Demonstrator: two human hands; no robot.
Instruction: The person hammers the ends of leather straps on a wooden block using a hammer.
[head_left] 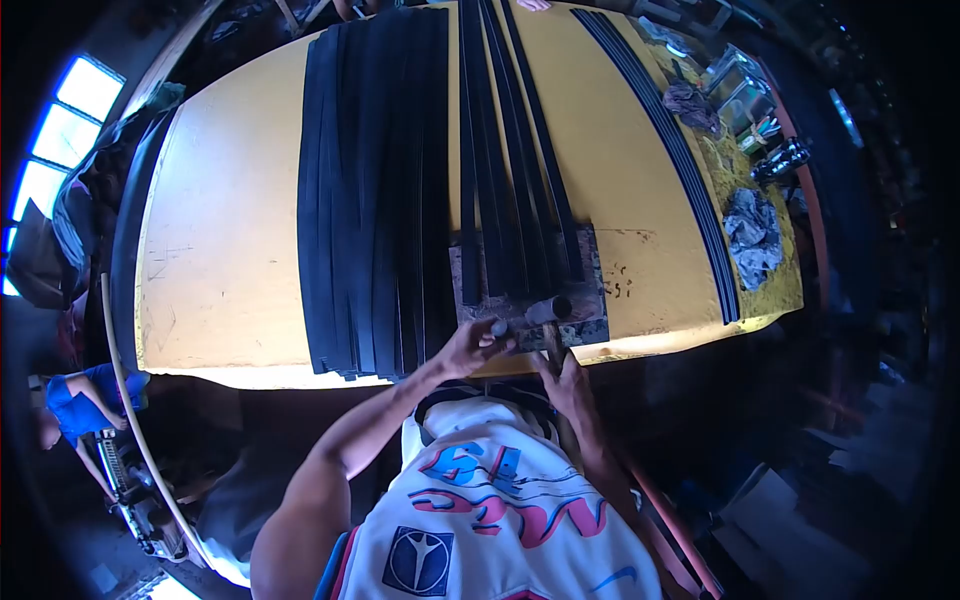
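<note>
My right hand point(566, 380) is wrapped round the handle of a hammer point(548, 310), whose thick dark head is over the front of a dark work board point(590, 290). Just left of it, my left hand point(474, 350) is closed round a short tool with a round grey end point(499, 327), possibly a punch; its lower part is hidden. Several narrow black strips point(510, 170) run from the far edge of the table, and their near ends lie on the board in front of my hands.
A broad stack of black strips point(375, 180) covers the yellow table point(230, 230) left of the board. More thin strips point(665, 140) lie to the right. Crumpled plastic point(752, 238) sits at the right edge. A person in blue point(95, 400) is at the left; another hand point(535, 4) shows at the far edge.
</note>
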